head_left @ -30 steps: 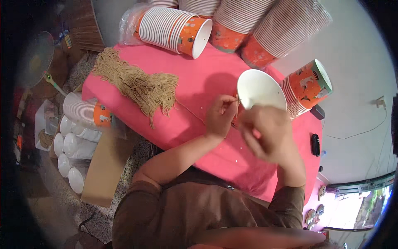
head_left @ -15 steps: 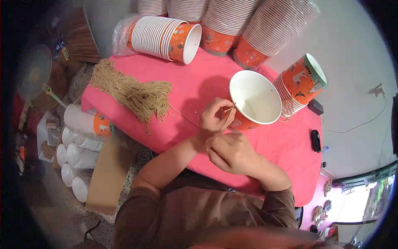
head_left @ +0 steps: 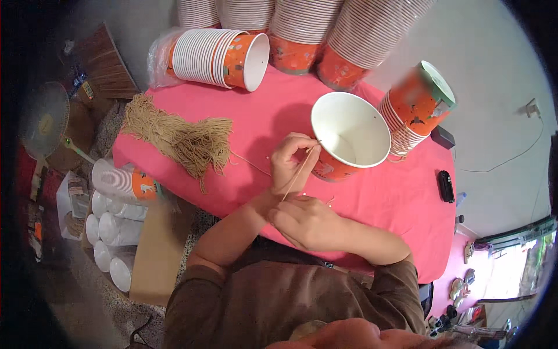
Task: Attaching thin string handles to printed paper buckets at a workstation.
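Pink-covered counter (head_left: pixel 372 221): paper bucket (head_left: pixel 361 131) at two o'clock. Left hand (head_left: pixel 292 166) pinches tan cord (head_left: pixel 299 175) at its eight-o'clock side; right hand (head_left: pixel 306 224), gripping the cord, has pulled farther toward seven o'clock, apparently tightening it.

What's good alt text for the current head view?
A person's left hand pinches a tan cord at the rim of a white-lined orange bucket; the right hand grips the cord nearer the body. A tan yarn bundle and stacked buckets share the pink-covered table.

left grip (head_left: pixel 290 167) pinches, right grip (head_left: pixel 309 223) curls closer to the chest (head_left: pixel 293 296), elbows (head_left: pixel 210 260) bent.
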`<action>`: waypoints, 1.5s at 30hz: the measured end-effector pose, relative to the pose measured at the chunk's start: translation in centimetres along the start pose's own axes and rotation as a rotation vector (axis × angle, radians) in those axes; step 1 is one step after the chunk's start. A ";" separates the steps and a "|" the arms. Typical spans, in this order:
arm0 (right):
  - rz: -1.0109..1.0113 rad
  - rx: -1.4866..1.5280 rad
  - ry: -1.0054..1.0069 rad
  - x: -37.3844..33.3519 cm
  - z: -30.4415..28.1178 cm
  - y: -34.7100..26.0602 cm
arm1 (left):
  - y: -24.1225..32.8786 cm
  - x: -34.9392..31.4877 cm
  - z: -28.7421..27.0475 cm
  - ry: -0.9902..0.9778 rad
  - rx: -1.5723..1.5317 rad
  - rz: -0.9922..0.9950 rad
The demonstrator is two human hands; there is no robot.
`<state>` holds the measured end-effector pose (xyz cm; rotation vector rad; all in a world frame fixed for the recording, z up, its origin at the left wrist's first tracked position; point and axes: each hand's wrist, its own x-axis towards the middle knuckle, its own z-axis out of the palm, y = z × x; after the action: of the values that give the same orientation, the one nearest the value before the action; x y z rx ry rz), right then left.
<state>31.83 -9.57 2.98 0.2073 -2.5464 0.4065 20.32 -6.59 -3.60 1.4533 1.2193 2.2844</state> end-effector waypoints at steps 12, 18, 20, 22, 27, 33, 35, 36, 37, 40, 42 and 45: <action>-0.057 -0.029 0.016 0.3 -0.7 0.6 | 0.2 0.4 -0.5 -0.077 0.027 -0.089; -0.037 -0.021 0.056 0.1 -0.8 0.7 | 0.5 0.1 -0.4 -0.071 0.089 -0.015; -0.010 -0.035 -0.012 0.0 -0.7 0.3 | 0.5 0.3 -0.5 -0.073 0.078 -0.009; -0.028 -0.018 0.010 0.0 -0.5 0.2 | 0.6 0.0 -0.5 -0.066 0.088 -0.056; -0.082 -0.028 -0.009 -0.6 0.9 0.6 | 0.7 0.0 0.1 -0.076 0.129 -0.009; 0.021 0.071 -0.005 -0.8 2.0 0.4 | 0.9 0.2 0.1 -0.071 0.143 0.081; 0.038 0.089 0.012 -0.9 2.3 0.6 | 0.9 0.5 0.0 -0.077 0.139 0.064; 0.029 0.090 0.010 -0.9 2.1 0.6 | 1.0 0.7 0.0 -0.082 0.135 0.043; 0.060 0.145 0.022 -0.8 1.9 0.7 | 0.8 0.9 -0.2 -0.076 0.139 0.048; 0.155 0.225 0.029 -0.6 0.3 0.0 | -0.6 2.2 -0.8 -0.090 0.150 -0.078; 0.221 0.247 0.030 -0.6 -1.2 -0.4 | -1.4 4.0 -2.2 -0.171 0.107 -0.169; 0.115 0.317 0.096 -0.3 -3.5 -0.6 | -5.1 7.4 -4.8 -0.120 0.238 -0.099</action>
<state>33.92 -8.94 5.82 0.1537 -2.3950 0.8450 11.28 -2.00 -3.12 1.5423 1.5312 2.0136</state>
